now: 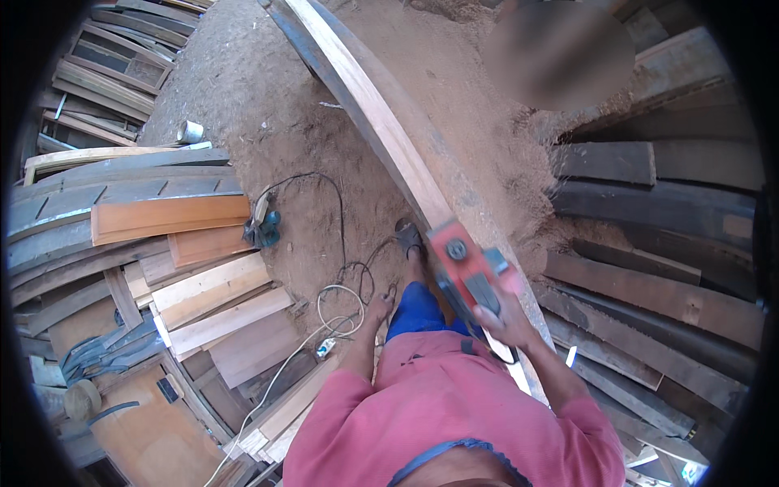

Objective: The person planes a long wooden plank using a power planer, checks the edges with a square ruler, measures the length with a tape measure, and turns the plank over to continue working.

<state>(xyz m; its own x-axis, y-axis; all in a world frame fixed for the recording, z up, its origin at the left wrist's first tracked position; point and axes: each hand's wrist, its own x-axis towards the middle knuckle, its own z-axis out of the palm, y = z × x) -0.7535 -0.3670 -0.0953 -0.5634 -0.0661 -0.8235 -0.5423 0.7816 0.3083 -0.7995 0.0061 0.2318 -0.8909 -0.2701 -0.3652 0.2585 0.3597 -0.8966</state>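
Note:
My right hand [505,318] is wrapped around the rear handle of a red electric planer [471,268]. The planer rests on the near end of a long, pale wooden board [389,134], which stretches away from me to the upper left. The board lies on a wider, dusty grey beam [466,195]. My left hand [380,307] hangs low beside my left thigh, apart from the board, with its fingers curled. A black power cord [342,215] loops over the ground and passes by its fingertips.
Stacked planks [219,296] and a teal power tool [264,230] lie on the left. A pale cable [319,308] coils near my feet, by a white socket [326,347]. Dark timbers [657,300] are piled on the right. A white bucket [191,131] sits on the sawdust-covered ground.

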